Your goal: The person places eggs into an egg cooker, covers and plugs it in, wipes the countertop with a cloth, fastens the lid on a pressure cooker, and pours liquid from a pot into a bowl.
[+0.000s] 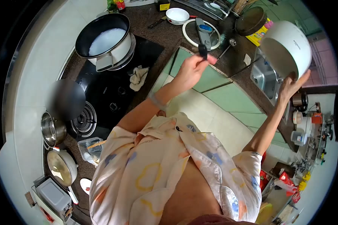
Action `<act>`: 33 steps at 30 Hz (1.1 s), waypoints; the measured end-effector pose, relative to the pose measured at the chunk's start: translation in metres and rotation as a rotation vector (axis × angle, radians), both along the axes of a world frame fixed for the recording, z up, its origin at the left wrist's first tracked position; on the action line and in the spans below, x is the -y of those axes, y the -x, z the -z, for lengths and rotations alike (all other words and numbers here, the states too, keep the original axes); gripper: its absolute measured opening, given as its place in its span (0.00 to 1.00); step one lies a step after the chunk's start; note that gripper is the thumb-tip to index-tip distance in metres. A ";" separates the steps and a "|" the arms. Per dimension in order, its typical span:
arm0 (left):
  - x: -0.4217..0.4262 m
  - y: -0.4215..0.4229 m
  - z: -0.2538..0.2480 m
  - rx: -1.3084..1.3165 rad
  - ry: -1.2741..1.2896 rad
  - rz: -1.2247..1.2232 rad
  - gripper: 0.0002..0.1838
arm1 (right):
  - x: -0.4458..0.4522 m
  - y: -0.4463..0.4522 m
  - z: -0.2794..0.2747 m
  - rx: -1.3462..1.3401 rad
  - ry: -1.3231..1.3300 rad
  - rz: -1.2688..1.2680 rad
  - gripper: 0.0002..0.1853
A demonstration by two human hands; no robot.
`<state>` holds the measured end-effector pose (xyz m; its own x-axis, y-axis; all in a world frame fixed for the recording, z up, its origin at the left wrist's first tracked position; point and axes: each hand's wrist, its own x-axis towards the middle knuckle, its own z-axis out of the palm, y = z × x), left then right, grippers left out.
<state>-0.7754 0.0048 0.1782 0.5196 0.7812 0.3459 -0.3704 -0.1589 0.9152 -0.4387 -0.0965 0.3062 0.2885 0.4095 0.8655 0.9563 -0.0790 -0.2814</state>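
Note:
My left hand (191, 71) is closed in a pinch on a small black item (202, 51), held over the counter's front edge. Raised above the sink (264, 77), my right hand (292, 87) grips a white pot (294, 48) by its lower edge; the pot is tilted and its opening faces down and left. Beyond my left hand, a glass lid (186, 34) with a white rim lies on the dark counter, with a grey and blue device (204, 35) across it. A metal ladle (233, 42) is right of the lid.
A black-lined pot (103, 40) with whitish liquid stands on the black stove (150, 47), its handle toward me. A crumpled cloth (139, 78) lies on the stove. A white bowl (177, 15) is at the back. A steel pot (52, 129) and a lidded pan (62, 167) stand at the left.

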 end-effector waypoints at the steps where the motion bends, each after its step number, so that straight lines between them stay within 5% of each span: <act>1: -0.003 0.011 0.002 -0.208 -0.058 -0.094 0.10 | -0.014 0.004 0.007 -0.073 0.103 -0.012 0.38; 4: -0.006 0.042 0.040 -0.439 0.021 -0.199 0.10 | -0.067 0.004 0.048 -0.827 0.417 -0.175 0.25; 6: -0.008 0.058 0.074 -0.624 0.085 -0.275 0.10 | -0.111 0.004 0.088 -0.896 0.606 -0.383 0.21; 10: -0.003 0.074 0.116 -0.300 0.308 -0.665 0.06 | -0.195 0.081 0.109 -1.203 0.935 -0.674 0.22; 15: -0.001 0.080 0.122 -0.014 0.706 -0.923 0.10 | -0.293 0.114 0.132 -1.164 1.409 -0.883 0.33; 19: -0.009 0.069 0.135 0.150 0.761 -1.057 0.11 | -0.359 0.111 0.167 -1.135 1.630 -0.993 0.33; 33: -0.049 0.087 0.162 0.340 0.814 -1.333 0.11 | -0.444 0.137 0.196 -1.083 1.867 -1.030 0.32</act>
